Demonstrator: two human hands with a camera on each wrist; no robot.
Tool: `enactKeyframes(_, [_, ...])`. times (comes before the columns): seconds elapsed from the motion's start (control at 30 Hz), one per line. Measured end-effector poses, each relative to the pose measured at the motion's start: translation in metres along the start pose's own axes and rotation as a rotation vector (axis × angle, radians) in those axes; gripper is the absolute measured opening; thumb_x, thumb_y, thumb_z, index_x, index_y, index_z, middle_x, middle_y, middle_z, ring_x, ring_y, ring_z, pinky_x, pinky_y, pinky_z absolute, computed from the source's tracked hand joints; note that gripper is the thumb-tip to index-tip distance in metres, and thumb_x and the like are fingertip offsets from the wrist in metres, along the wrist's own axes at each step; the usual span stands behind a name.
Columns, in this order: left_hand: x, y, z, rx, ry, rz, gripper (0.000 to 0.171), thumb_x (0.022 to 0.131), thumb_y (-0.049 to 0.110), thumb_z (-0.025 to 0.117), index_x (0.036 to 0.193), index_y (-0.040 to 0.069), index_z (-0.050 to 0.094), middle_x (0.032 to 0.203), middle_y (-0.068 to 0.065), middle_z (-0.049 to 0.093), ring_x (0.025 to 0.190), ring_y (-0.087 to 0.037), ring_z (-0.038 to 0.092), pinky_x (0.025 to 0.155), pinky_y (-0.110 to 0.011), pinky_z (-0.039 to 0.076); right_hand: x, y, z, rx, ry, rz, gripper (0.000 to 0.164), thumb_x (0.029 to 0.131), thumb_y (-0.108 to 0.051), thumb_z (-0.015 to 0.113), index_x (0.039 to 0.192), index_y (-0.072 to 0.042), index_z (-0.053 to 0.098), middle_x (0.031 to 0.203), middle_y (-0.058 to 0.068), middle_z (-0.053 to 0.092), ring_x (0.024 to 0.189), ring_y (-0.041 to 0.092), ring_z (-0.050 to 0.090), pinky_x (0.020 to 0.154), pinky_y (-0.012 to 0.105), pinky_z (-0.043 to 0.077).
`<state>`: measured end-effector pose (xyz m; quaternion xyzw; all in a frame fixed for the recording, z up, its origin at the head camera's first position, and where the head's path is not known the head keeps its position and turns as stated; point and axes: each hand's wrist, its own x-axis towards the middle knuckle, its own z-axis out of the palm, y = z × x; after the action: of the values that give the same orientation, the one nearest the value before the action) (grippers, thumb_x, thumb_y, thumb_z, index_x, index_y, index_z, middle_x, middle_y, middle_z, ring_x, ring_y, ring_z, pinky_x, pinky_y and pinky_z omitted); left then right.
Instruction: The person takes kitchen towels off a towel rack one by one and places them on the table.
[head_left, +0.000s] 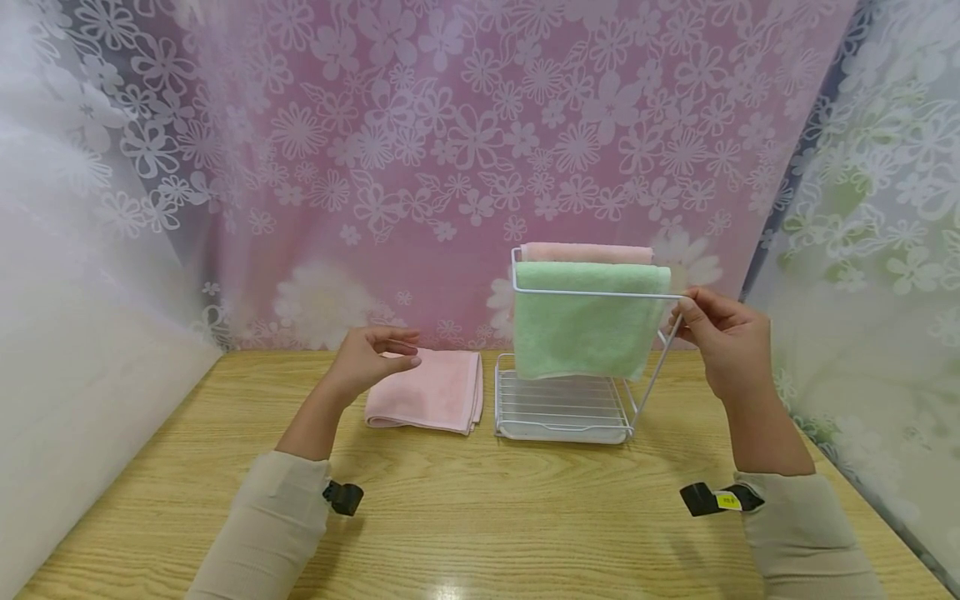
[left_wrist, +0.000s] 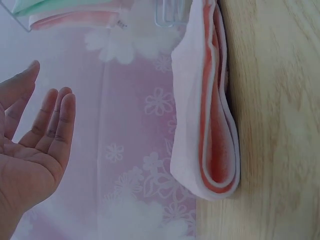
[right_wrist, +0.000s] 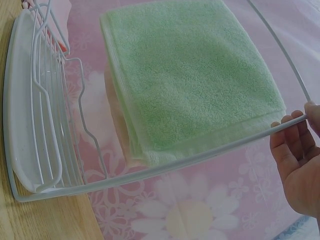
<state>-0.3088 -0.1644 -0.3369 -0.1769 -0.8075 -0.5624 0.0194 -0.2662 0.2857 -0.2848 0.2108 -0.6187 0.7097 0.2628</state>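
Observation:
A white wire rack stands on the table, a tray at its base. Over its upper part hang a green towel and, behind that, a pink towel. My right hand pinches the rack's upper right corner between thumb and fingers; the right wrist view shows this hand at the bar's end. Left of the rack lies a folded pink towel. My left hand hovers just above its left side, fingers loosely bent and holding nothing. In the left wrist view the hand is apart from the folded towel.
The wooden table stretches in front of the rack and the folded towel. A pink flowered curtain hangs behind them. Pale sheets close off both sides, with a flowered one at the right.

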Motion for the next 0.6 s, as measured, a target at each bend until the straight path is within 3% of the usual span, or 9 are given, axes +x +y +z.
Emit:
enactKeyframes(0.37, [-0.001, 0.015, 0.006, 0.005, 0.001, 0.037, 0.042, 0.085, 0.015, 0.078, 0.125, 0.010, 0.067, 0.121, -0.011, 0.066, 0.107, -0.024, 0.063, 0.088, -0.040, 0.054, 0.000, 0.001, -0.001, 0.009, -0.001, 0.006, 0.014, 0.094, -0.001, 0.062, 0.103, 0.005, 0.071, 0.081, 0.006, 0.068, 0.069, 0.014, 0.068, 0.069, 0.023, 0.057])
enactKeyframes(0.6, [-0.002, 0.022, 0.009, 0.030, 0.016, 0.058, 0.039, 0.085, 0.016, 0.078, 0.122, 0.010, 0.069, 0.117, -0.009, 0.067, 0.105, -0.024, 0.063, 0.085, -0.041, 0.055, 0.000, 0.001, -0.001, 0.008, 0.001, 0.011, 0.015, 0.093, 0.000, 0.062, 0.104, 0.007, 0.070, 0.082, 0.005, 0.068, 0.069, 0.014, 0.068, 0.069, 0.023, 0.057])
